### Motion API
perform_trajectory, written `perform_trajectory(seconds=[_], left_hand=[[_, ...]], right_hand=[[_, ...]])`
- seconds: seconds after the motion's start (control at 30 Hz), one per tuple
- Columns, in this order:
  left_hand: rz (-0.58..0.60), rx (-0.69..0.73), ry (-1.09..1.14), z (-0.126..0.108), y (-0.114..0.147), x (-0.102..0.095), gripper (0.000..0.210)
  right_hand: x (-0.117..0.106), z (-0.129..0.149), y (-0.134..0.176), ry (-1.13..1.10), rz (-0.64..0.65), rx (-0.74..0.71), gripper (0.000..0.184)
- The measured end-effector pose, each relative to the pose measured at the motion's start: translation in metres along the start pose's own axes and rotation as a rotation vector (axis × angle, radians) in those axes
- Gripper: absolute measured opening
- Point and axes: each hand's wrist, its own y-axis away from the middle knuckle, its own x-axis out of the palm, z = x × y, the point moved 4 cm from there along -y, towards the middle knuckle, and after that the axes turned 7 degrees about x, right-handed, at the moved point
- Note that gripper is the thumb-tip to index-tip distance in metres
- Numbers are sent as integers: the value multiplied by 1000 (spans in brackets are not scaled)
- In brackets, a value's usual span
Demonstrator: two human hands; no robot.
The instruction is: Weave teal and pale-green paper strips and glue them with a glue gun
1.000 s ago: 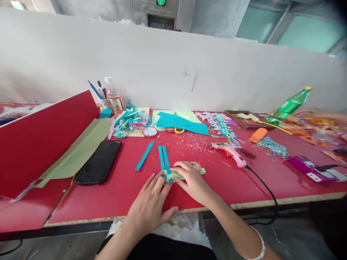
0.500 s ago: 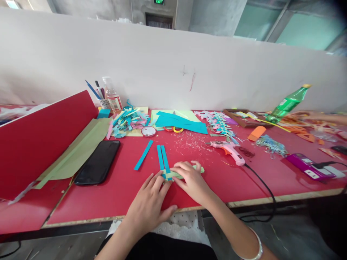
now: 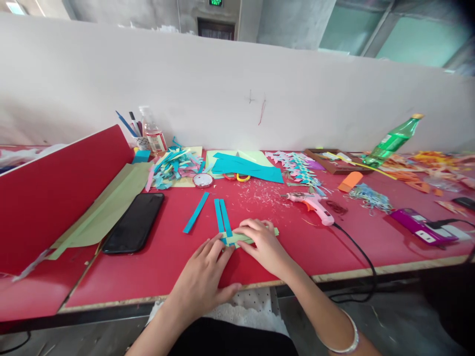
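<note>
Two blue paper strips (image 3: 224, 217) lie side by side on the red table, crossed at their near ends by pale green paper strips (image 3: 232, 240). My left hand (image 3: 203, 277) rests flat at the left of this crossing, its fingertips on the paper and its thumb spread apart. Thumb and fingers of my right hand (image 3: 262, 246) pinch the green strip on the right side of the crossing. That hand covers part of the strip, whose far end shows past the fingers. A loose blue strip (image 3: 196, 212) lies apart to the left.
A black phone (image 3: 134, 222) lies left. Behind are paper scraps (image 3: 176, 165), blue sheets (image 3: 248, 168) and a round white lid-like piece (image 3: 203, 180). To the right are a pink glue gun (image 3: 313, 205) with cord, a purple power strip (image 3: 423, 228) and a tilted green bottle (image 3: 395, 141).
Both hands stay almost in place on the strips. Another person's arm at the far right edge has gone out of view, uncovering yellow and orange pieces. The view has shifted slightly.
</note>
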Motion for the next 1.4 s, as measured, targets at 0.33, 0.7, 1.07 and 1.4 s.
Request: perform_trajectory(seconds=[0.33,0.7,1.07,1.4], left_hand=[[110,103,7,11,1,-7,60],[177,169,60,18,4,-7,70],[129,138,44,11,1,-8,64],[103,106,83,12,3,-9,62]], right_hand=[[-13,-30,4,9,14,50,13],[-16,-26,6,86,-40,61,12],[-8,2,33,121,-93,-91,20],[-4,-4,38,165,-109,40,28]])
